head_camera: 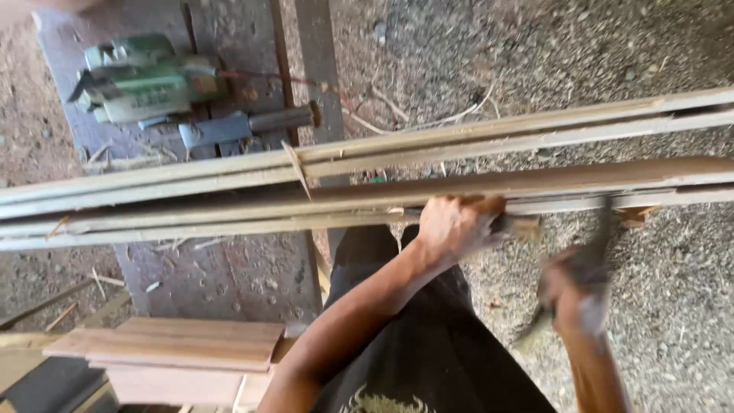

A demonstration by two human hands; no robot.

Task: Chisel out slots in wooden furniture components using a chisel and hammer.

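Several long thin wooden slats [367, 183] lie side by side across the whole view, left to right. My left hand [456, 227] is closed over the nearest slat near the middle, with a short wooden piece [524, 225] sticking out beside the fingers. My right hand [577, 294] is blurred with motion to the right and below; it grips the handle of a tool [604, 229] whose upper end reaches up toward the nearest slat. What kind of tool it is cannot be told.
A green power tool [145, 76] and a blue-grey metal tool [245, 125] lie on a worn bench [222, 275] at the upper left. Stacked wooden boards [176, 348] sit at the lower left. Sawdust and gravel ground [657, 306] fills the right.
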